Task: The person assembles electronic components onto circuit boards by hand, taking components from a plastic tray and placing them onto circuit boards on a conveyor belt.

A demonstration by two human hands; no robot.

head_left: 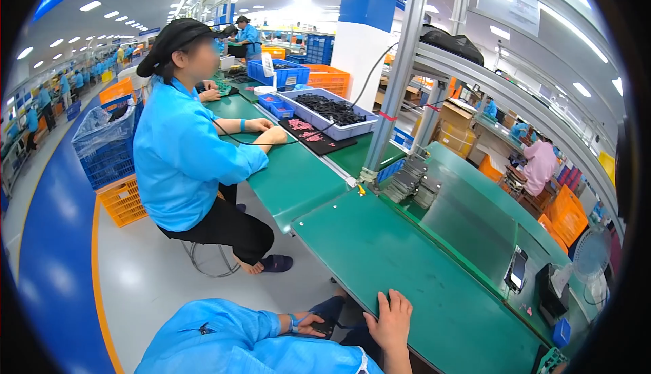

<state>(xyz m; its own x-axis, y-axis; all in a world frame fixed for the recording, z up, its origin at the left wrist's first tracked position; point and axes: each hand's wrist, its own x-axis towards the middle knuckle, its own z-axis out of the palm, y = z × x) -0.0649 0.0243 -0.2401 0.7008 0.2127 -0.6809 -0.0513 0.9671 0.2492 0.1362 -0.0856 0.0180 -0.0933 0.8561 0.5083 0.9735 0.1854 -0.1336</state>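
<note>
My right hand [392,321] lies on the near edge of the green work table [407,252]. Its fingers are stretched out over the top, and it holds nothing. Low over my lap, below the table edge, is my left hand [312,324], with a blue band [293,324] around its wrist. Its fingers curl at a small dark object [326,327], whose kind I cannot make out against the dark clothing.
A co-worker in a blue smock [190,150] sits at the left, arms on the adjoining table. Beyond stands a grey crate [366,127] of black parts. Stacked dark plates [405,183] sit past the metal post [400,75]. Farther right are a phone-like device [517,270] and a fan [591,255].
</note>
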